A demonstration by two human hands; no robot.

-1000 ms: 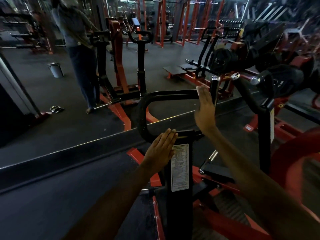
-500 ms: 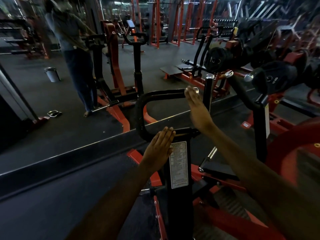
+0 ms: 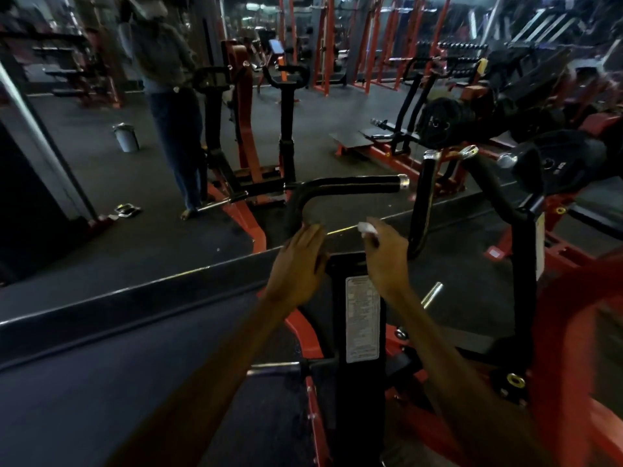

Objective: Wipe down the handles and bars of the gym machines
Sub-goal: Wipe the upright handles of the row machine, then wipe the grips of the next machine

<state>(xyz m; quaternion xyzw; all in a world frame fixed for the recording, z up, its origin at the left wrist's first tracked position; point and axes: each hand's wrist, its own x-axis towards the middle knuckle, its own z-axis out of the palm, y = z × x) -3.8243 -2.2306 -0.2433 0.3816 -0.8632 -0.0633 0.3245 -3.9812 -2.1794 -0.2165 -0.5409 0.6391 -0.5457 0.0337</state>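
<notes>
Where a second ago the right hand (image 3: 384, 261) stood raised and flat against the end of the curved black handle (image 3: 340, 183), it now sits lower, over the top of the black upright post (image 3: 357, 392), its fingers curled around a small white cloth (image 3: 366, 228) that pokes out past the knuckles. The left hand (image 3: 298, 264) has stayed almost where it was, palm down with straight, relaxed fingers resting against the lower bend of the same handle, gripping nothing. Both forearms reach forward from the bottom edge, converging on the post. One white instruction label (image 3: 362, 320) is fixed to the post's front face, just below the hands.

Freed of the hand, the handle's horizontal bar shows its full length and its chrome end cap (image 3: 403, 180). Just right of it two more black padded bars are in view: a straight one (image 3: 425, 200) and a curved one (image 3: 488, 183), each with a chrome tip. One black weight plate (image 3: 559, 163) hangs farther right on the red frame (image 3: 566, 332).

Beyond the machine a wall mirror reflects a standing person (image 3: 168, 106) beside a red and black machine (image 3: 242, 129). One grey bin (image 3: 125, 137) stands on the dark floor to that person's left. Farthest back, several red racks (image 3: 325, 45) stand blurred; I cannot count them exactly.
</notes>
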